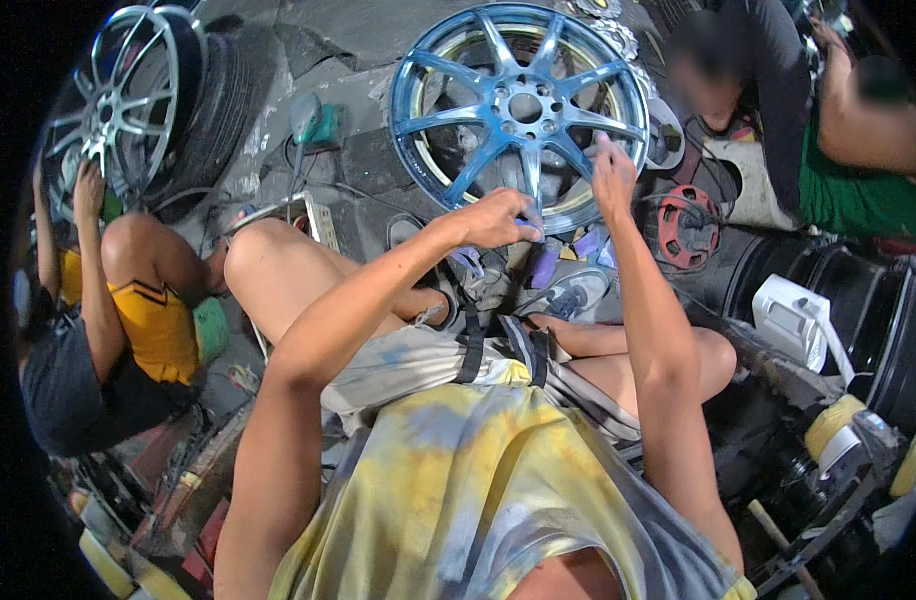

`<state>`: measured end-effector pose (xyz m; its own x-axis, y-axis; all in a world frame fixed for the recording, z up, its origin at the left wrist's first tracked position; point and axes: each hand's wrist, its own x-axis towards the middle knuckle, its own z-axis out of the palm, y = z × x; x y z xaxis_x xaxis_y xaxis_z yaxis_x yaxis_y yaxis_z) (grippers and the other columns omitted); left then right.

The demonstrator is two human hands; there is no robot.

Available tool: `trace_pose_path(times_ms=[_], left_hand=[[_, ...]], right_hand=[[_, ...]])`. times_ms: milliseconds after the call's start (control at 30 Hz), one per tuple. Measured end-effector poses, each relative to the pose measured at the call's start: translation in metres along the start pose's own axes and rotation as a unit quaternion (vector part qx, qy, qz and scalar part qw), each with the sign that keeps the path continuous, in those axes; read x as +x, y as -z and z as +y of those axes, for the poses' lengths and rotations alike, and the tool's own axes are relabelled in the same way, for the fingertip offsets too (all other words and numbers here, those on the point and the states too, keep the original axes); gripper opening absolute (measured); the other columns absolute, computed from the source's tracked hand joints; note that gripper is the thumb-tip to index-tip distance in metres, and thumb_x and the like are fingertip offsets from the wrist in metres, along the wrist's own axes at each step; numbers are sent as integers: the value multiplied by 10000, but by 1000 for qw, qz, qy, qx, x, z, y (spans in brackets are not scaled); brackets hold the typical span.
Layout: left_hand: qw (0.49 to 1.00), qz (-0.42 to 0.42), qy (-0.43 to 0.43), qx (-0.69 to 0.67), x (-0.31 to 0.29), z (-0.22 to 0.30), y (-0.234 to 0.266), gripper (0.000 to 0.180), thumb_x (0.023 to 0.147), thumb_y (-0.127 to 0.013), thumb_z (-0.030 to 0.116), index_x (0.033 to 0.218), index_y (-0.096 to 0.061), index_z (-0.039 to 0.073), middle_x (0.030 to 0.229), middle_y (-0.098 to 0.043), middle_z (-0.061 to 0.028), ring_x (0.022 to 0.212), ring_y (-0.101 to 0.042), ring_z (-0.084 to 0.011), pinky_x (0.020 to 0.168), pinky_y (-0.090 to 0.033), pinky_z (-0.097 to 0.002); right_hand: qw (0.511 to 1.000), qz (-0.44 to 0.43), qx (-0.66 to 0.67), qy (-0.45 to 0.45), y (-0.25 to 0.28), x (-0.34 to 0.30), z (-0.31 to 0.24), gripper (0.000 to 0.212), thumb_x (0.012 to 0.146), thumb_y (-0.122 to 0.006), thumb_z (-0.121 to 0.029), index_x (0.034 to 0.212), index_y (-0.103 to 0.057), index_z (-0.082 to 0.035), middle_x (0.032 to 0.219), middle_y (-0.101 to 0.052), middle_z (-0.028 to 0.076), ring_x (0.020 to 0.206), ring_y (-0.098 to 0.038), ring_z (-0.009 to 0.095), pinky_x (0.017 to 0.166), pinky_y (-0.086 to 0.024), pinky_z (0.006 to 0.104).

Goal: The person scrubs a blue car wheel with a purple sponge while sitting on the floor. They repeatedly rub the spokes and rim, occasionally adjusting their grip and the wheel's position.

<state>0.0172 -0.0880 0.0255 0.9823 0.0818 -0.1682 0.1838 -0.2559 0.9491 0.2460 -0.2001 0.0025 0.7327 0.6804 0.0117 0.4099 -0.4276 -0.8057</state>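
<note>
A blue multi-spoke wheel rim (pixel 495 150), with bare metal showing along its spokes and lip, stands in front of me. My left hand (pixel 500 218) is closed at its near edge, below the lowest spoke. A small bluish patch shows by those fingertips; whether it is a held piece or stained skin is unclear. Farther right, my right hand (pixel 614 180) grips the wheel's near right edge, its fingers bent inward over the lip. Small purple pieces (pixel 545 268) lie just under the rim, between my shoes.
Left, a person's hand (pixel 90 190) touches a silver wheel rim (pixel 108 110) beside a tyre (pixel 223 110). A green power tool (pixel 315 125) lies on the floor. Right are a red corded object (pixel 686 228), a seated person in green (pixel 858 190), black barrels (pixel 883 320) and a white container (pixel 793 320).
</note>
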Motion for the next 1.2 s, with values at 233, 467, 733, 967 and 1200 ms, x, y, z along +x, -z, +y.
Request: trace_pose_path(times_ms=[233,467,733,967,1200], left_hand=[[912,358,40,197,-20,25,84,216,929,-715,247,973,-783,47,947,-696,-105,863,-663,-251,791,-511,-397],[966,52,45,-249,-24,33,15,260,976,-739,318,1069,-766,77,997,-725,4,933,-605,-105,880,-474,-296],[962,27,109,-251,-33,63,30,366,941,-772,401,1012,-784,42,915,-733,-29,798,-605,-92,739,-463,-265],[956,16,84,-279,-37,61,29,269,945,-784,285,977,-760,19,875,-726,-44,750,-642,-79,693,-527,-248],[955,119,-53,-265,-33,68,29,305,882,-801,196,1092,-752,-20,986,-750,-97,858,-689,-140,810,-552,-262]], right_hand=[[995,-30,-33,-91,50,-121,-35,371,1088,-552,-323,1049,-707,11,893,-667,74,762,-567,160,728,-467,320],[885,-141,363,-255,27,-189,-102,395,1029,-668,-285,1325,-591,-35,1087,-670,56,909,-621,128,787,-546,318],[884,-167,384,-207,39,-157,-129,156,1028,-667,-196,1105,-629,-66,938,-689,11,768,-609,77,676,-494,250],[937,-84,310,-137,37,-156,-129,223,1011,-703,-180,1145,-640,-12,1024,-728,76,873,-700,140,785,-567,281],[896,-97,392,-183,40,-159,-131,253,1012,-694,-148,1202,-641,11,1081,-734,110,941,-721,179,844,-588,321]])
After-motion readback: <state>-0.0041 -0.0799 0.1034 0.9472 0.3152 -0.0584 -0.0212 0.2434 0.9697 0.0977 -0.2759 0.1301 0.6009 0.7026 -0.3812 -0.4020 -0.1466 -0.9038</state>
